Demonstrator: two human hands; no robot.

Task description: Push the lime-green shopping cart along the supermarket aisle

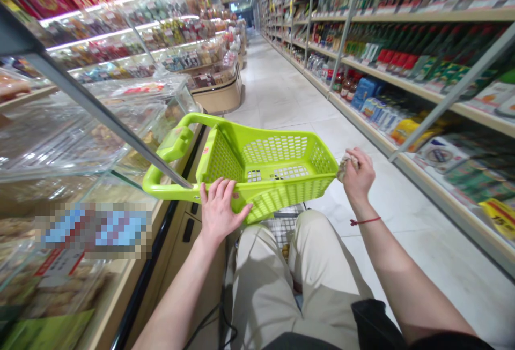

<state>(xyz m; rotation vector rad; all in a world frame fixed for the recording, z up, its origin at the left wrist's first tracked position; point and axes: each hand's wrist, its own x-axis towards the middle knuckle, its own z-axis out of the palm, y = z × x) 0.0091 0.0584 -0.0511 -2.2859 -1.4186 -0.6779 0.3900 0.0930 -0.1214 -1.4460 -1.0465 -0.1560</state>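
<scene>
A lime-green plastic shopping cart basket (281, 192) with a perforated wall stands crosswise in front of my knees. My left hand (221, 208) is hooked over its near rim, the fingertips on top and the thumb stretched along the outer side. Just off the basket's right end, my right hand (359, 176) is closed around a crumpled greyish-white cloth (344, 166). Part of the cloth hangs by the basket corner; whether it touches there I cannot tell. The cart's push handle (173, 143) is at the left.
Glass-sided bins (140, 178) of packaged food line the left side, close to the cart. A slanting metal pole (108, 114) crosses the upper left. Stocked shelves (402, 103) run along the right. Pale floor tiles (277, 76) stretch ahead between them.
</scene>
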